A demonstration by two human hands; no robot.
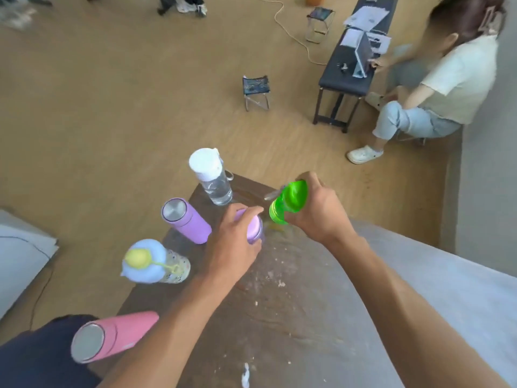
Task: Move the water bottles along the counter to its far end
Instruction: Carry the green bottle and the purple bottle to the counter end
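Head view: the likeliest mishap, as a judgement, is a bottle going over the counter's point(279, 298) far edge, since the clear bottle with the white lid point(214, 177) already stands at the far corner and the space around it is crowded. The right hand point(316, 211) carries the green bottle point(288, 203) tilted, its lid leaning away from the person, so setting it down at that angle could tip it, or nudge the clear bottle off the end. The left hand point(235, 242) comes down over the small lilac bottle point(255, 229), just beside the green one; the two hands are close enough that one could knock what the other holds. The purple flask with the steel cap point(186, 221) stands near the left edge and just beside the left hand, so a sideways sweep of the wrist might push it to the floor. The bottle with the pale blue and yellow lid point(152, 264) and the pink flask point(112, 338) wait nearer the person, along that same left edge. As for pose, both forearms reach forward, nearly parallel. The right hand's fingers wrap round the green bottle's body, clamped on it. The left hand's fingers curl over the lilac bottle's top, with the forefinger stretched ahead; whether they grip it firmly cannot be told.
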